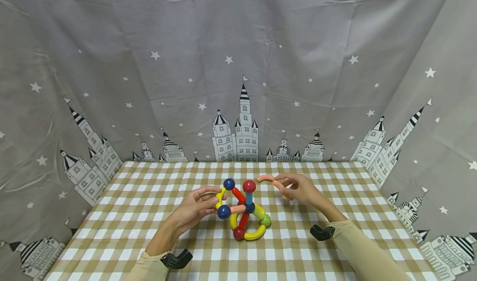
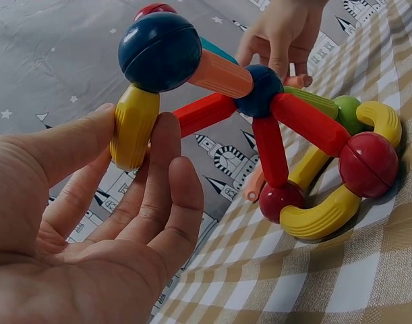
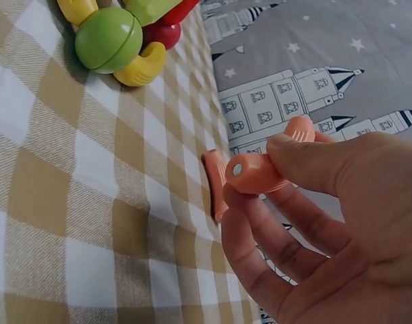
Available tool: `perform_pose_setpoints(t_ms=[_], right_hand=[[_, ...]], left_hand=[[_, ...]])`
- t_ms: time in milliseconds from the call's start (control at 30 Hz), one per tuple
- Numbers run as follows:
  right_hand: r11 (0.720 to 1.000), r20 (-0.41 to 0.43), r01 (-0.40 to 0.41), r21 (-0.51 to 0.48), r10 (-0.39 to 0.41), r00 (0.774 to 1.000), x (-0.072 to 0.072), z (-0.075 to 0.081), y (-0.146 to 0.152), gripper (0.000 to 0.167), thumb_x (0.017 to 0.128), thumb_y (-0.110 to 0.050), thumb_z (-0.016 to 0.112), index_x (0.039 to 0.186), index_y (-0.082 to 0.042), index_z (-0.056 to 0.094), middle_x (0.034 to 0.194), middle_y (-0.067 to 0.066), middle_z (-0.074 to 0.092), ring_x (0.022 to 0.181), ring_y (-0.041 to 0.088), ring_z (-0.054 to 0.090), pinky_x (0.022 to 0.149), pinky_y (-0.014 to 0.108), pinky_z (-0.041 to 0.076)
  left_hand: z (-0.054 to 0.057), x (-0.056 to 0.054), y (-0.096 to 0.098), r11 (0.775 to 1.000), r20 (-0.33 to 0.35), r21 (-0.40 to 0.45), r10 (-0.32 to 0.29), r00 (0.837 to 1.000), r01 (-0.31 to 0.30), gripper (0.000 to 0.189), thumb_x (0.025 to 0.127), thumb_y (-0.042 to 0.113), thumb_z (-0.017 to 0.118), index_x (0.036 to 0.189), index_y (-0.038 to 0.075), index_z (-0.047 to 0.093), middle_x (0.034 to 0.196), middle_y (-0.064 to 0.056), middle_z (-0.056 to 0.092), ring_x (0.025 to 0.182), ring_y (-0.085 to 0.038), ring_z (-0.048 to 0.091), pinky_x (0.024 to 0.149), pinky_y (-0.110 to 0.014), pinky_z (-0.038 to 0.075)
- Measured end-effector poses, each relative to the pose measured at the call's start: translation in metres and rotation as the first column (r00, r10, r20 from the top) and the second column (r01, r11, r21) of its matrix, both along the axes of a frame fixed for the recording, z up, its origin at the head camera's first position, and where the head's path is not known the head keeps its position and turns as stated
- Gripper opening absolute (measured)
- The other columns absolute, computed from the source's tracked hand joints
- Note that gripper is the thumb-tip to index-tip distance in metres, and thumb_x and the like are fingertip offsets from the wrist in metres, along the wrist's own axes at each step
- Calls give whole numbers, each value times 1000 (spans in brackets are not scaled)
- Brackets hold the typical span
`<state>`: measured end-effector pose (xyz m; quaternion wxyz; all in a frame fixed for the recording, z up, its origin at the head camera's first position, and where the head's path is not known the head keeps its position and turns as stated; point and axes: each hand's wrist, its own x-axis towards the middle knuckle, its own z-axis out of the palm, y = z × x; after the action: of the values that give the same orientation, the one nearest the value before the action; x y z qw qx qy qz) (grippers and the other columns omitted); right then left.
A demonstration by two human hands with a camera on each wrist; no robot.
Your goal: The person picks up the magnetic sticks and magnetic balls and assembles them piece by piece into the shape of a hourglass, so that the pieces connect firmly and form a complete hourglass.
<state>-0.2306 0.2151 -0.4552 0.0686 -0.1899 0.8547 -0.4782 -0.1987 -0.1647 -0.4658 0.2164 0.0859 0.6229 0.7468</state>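
Note:
A structure of coloured rods and balls stands mid-table, a dark blue ball (image 2: 261,91) at its hub and a curved yellow, ball-jointed ring (image 1: 255,234) at its base. My left hand (image 1: 196,206) pinches a curved yellow rod (image 2: 135,127) between thumb and fingers; that rod joins two blue balls (image 1: 224,212) on the structure's left side. To the right, my right hand (image 1: 300,188) pinches a curved orange rod (image 3: 258,173) whose end shows a small metallic disc. Another curved orange rod (image 1: 266,177) lies on the cloth just beyond it.
A brown and white checked cloth (image 1: 156,190) covers the table. Behind it hangs a grey curtain (image 1: 186,86) printed with castles and stars. A red ball (image 1: 249,186) tops an upright blue rod, the structure's raised part between my hands.

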Motion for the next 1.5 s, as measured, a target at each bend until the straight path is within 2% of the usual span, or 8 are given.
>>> perform_pose_setpoints(t_ms=[100, 267, 433, 600, 700, 1000, 1367, 1500], right_hand=[[999, 16, -1, -36, 2, 1000, 2, 0, 2, 38, 98, -4, 68, 135, -4, 63, 113, 29, 70, 79, 40, 71, 67, 51, 59], [997, 53, 13, -75, -9, 999, 2, 7, 0, 41, 97, -5, 70, 137, -5, 62, 117, 27, 68, 83, 36, 72, 70, 53, 59], [997, 27, -27, -76, 29, 999, 2, 29, -13, 43, 97, -8, 71, 139, -9, 62, 111, 18, 71, 86, 34, 72, 71, 54, 60], [995, 4, -58, -79, 58, 998, 2, 50, -27, 44, 96, -7, 73, 138, -9, 62, 110, 15, 73, 86, 28, 72, 67, 45, 61], [994, 40, -53, -99, 57, 998, 1, 61, -35, 43, 96, -9, 74, 137, -12, 63, 113, 16, 72, 85, 27, 73, 67, 44, 61], [985, 127, -29, -168, 51, 991, -1, 87, -58, 45, 93, -11, 77, 136, -13, 63, 112, 17, 69, 89, 44, 72, 70, 49, 61], [981, 117, 31, -193, -8, 993, -2, 90, -75, 44, 92, -9, 78, 134, -15, 64, 108, 16, 71, 79, 30, 75, 69, 51, 61], [979, 132, 44, -201, -17, 991, 0, 90, -79, 42, 93, -11, 78, 132, -16, 64, 108, 15, 72, 79, 31, 75, 71, 53, 60]], left_hand=[[0, 0, 0, 1000, 0, -2, 1, 1000, -1, 37, 99, 14, 70, 133, 3, 58, 137, -30, 58, 117, -33, 63, 92, -38, 56], [-1, 0, -1, 1000, -2, -3, -1, 1000, 1, 37, 99, 14, 70, 133, 2, 58, 137, -31, 57, 117, -33, 63, 91, -38, 56], [-1, -1, -1, 1000, -4, -5, -1, 1000, 1, 36, 100, 14, 69, 132, 3, 58, 132, -24, 64, 120, -36, 61, 91, -38, 56], [-1, -1, -1, 1000, 0, -5, -3, 1000, 3, 35, 100, 13, 69, 131, 3, 59, 128, -18, 66, 113, -28, 65, 91, -38, 56], [0, -1, 0, 1000, 6, -1, -2, 1000, 2, 34, 99, 13, 69, 130, 3, 60, 128, -18, 65, 109, -25, 65, 90, -37, 56], [7, -1, 2, 1000, -4, -21, 3, 1000, -3, 37, 100, 13, 68, 133, 0, 58, 133, -25, 61, 104, -25, 65, 89, -37, 56], [7, -2, 3, 1000, -3, 6, -10, 1000, 10, 32, 101, 11, 67, 130, 1, 60, 130, -23, 64, 101, -24, 66, 88, -35, 56], [7, -2, 3, 1000, -11, 16, -10, 1000, 10, 34, 100, 12, 68, 130, 0, 60, 130, -23, 64, 101, -24, 66, 87, -34, 57]])
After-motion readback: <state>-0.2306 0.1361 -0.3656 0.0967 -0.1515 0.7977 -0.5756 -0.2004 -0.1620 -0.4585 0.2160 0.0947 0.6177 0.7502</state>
